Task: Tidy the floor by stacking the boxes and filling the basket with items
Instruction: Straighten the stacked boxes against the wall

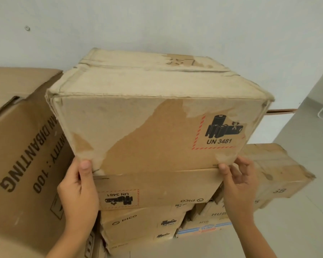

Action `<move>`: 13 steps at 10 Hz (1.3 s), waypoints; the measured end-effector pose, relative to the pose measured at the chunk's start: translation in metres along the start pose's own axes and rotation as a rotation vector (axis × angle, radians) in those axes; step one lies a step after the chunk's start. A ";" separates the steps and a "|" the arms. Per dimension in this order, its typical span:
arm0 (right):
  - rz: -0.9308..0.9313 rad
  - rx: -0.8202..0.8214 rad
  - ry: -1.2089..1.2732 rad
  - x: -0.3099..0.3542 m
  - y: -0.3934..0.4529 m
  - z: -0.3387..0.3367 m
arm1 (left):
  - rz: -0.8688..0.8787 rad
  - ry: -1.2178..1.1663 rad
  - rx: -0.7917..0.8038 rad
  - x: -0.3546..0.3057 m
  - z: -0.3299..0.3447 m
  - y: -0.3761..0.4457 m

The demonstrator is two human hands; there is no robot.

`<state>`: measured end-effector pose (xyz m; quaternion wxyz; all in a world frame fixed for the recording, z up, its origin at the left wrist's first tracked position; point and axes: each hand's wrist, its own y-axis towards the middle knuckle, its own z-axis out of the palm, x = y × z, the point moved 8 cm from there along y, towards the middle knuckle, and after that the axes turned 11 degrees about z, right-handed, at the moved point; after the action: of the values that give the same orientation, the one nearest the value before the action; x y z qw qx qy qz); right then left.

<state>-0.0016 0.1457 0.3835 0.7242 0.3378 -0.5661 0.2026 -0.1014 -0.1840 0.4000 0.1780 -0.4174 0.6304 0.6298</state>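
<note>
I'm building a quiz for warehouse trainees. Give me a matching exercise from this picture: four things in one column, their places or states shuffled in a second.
1. top box
2. large box
3. 3B box
4. PICO box

a. left, printed "100"
b. directly under the held box
c. gripped at both lower corners
d. lower right, against the stack

Pairs: 1-c, 2-a, 3-d, 4-b

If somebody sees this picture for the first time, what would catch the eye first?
First, the worn box with the UN 3481 battery label, held at its lower corners by the left hand and right hand atop a stack of boxes. Next, the big printed box at left.
</note>
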 end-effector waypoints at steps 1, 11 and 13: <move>-0.046 -0.128 -0.012 0.001 -0.007 -0.001 | -0.043 -0.045 -0.042 0.006 -0.002 0.005; 0.209 0.309 -0.434 -0.139 -0.023 0.028 | -0.068 -0.033 0.164 0.090 0.028 -0.092; 0.248 0.378 -0.613 -0.150 -0.024 0.013 | -0.181 0.015 0.313 0.124 0.023 -0.139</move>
<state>-0.0358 0.1336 0.2350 0.4162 0.4391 -0.7457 0.2792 -0.0764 -0.1800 0.2141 0.2920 -0.4445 0.6819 0.5022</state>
